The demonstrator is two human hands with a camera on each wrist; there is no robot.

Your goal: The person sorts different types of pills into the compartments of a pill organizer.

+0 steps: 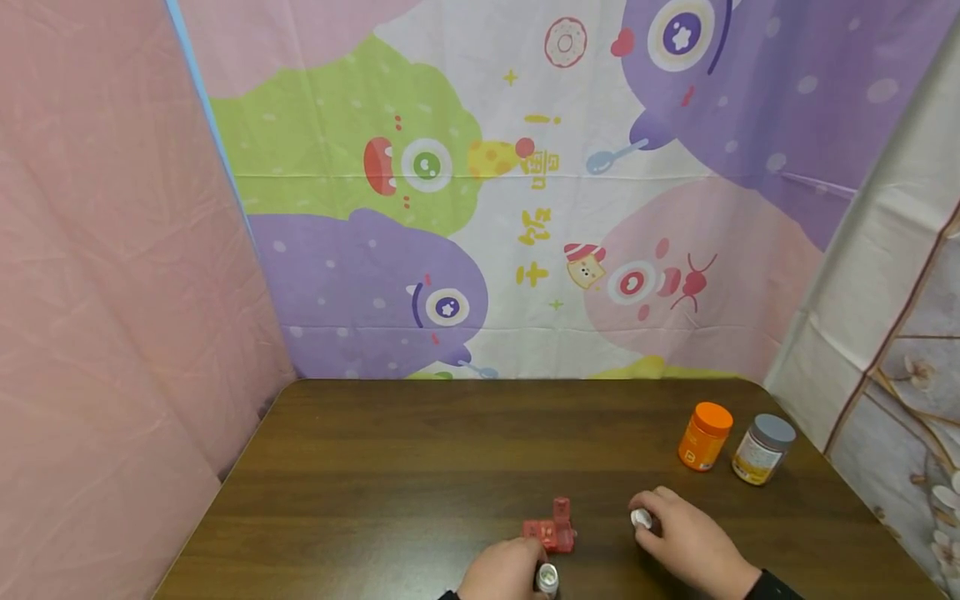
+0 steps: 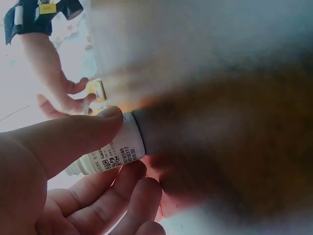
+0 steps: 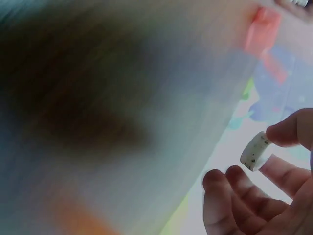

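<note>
Low in the head view my left hand (image 1: 504, 571) grips a small white bottle (image 1: 547, 577), its uncapped mouth facing up. Thumb and fingers wrap the bottle (image 2: 117, 147) in the left wrist view, where small black print shows on its label. Off to the right, my right hand (image 1: 686, 533) pinches a round white cap (image 1: 641, 518). The right wrist view shows dark specks along the side of that cap (image 3: 255, 151). Just beyond the left hand lies a red translucent pill box (image 1: 551, 535), one lid (image 1: 562, 509) raised and small pale pieces inside; the hand partly covers it.
An orange jar (image 1: 705, 436) and a grey-lidded jar (image 1: 763, 450) stand at the right of the brown wooden table (image 1: 390, 467). A cartoon-printed curtain (image 1: 525, 333) hangs behind the far edge, with a pink curtain (image 1: 127, 292) on the left.
</note>
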